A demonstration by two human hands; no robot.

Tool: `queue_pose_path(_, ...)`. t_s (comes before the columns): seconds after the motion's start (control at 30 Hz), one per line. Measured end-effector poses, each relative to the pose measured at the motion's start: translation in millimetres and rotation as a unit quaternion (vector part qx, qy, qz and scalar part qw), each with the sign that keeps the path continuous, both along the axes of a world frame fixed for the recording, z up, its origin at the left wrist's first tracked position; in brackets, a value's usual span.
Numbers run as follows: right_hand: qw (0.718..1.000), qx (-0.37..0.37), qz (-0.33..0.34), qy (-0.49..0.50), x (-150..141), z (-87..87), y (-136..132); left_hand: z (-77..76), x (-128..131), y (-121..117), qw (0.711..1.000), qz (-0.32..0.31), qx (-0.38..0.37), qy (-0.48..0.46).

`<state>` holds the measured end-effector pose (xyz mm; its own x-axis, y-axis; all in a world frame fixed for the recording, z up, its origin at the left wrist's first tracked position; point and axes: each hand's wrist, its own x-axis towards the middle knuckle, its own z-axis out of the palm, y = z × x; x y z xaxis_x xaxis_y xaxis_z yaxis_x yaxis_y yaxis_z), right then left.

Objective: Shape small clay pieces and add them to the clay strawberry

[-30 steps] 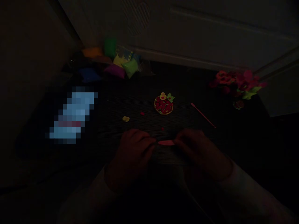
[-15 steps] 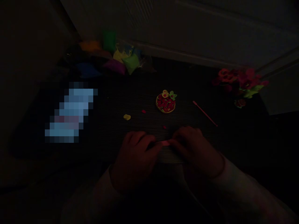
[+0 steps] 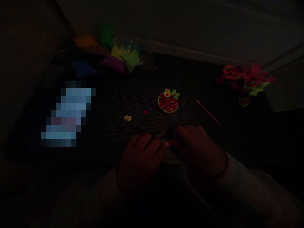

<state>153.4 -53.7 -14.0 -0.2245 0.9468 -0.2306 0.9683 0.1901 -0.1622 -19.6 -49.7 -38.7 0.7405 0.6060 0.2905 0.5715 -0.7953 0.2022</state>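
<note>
In the dim head view, a flat pink strip point(image 3: 167, 143) spans the small gap between my two hands, low over the table's front part. I cannot tell whether it is clay or a plastic tool. My left hand point(image 3: 142, 158) is closed, fingertips pinching its left end. The right end is in the closed fingers of my right hand point(image 3: 198, 150). A small red bit point(image 3: 167, 128) lies just beyond the hands. Farther back sits a small round basket point(image 3: 158, 106) of red pieces with a yellow flower point(image 3: 167, 93) and a green flower point(image 3: 175, 94) at its rim.
A yellow lump point(image 3: 127, 118) and a pink bit point(image 3: 145, 111) lie left of the basket, a thin pink stick point(image 3: 209, 113) right. Coloured packets point(image 3: 130, 60) are heaped at the back left; red and pink flowers point(image 3: 247, 77) stand back right. A blurred-out bright screen point(image 3: 68, 114) lies left.
My hands have drawn closer together, so less of the pink strip shows between them. The camera view has shifted slightly; the things on the table lie as before.
</note>
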Motion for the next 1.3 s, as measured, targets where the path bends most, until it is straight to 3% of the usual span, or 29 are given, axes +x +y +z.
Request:
queue_pose_path(0.13, 1.0, 0.013, -0.001, 0.01, 1.3, -4.3, -3.1, -2.7, 0.1, -0.2, 1.0, 0.001, -0.004, -0.01)
queue_pose_path(0.27, 0.992, -0.01, -0.038, 0.121, 9.6, -5.2, -5.2, -3.3, -4.1, 4.1, 0.992, 0.024, -0.086, -0.089)
queue_pose_path(0.4, 0.953, -0.075, -0.114, 0.272, 21.7, 4.4, -6.3, 1.2, -12.4, 9.0, 0.962, 0.103, -0.164, -0.19)
queue_pose_path(0.57, 0.902, -0.149, -0.144, 0.378, 27.7, 13.2, -9.8, 9.2, -13.0, 11.6, 0.925, 0.162, -0.264, -0.221)
queue_pose_path(0.67, 0.909, -0.139, -0.164, 0.357, 27.1, 12.6, -13.6, 12.7, -12.3, 14.8, 0.921, 0.179, -0.265, -0.223)
queue_pose_path(0.77, 0.933, -0.12, -0.159, 0.3, 25.4, 11.4, -19.4, 12.7, -12.8, 18.8, 0.939, 0.172, -0.219, -0.199)
queue_pose_path(0.93, 0.943, -0.084, -0.211, 0.242, 22.4, 8.3, -35.2, 3.8, -2.7, 23.4, 0.976, 0.07, -0.159, -0.13)
queue_pose_path(1.1, 0.943, -0.035, -0.238, 0.23, 24.2, 3.2, -51.9, -1.7, 11.2, 29.3, 0.981, 0.026, -0.184, -0.061)
queue_pose_path(1.3, 0.955, 0.022, -0.2, 0.218, 28.1, -2.6, -55.5, 0.9, 14.3, 31.6, 0.978, 0.029, -0.197, -0.062)
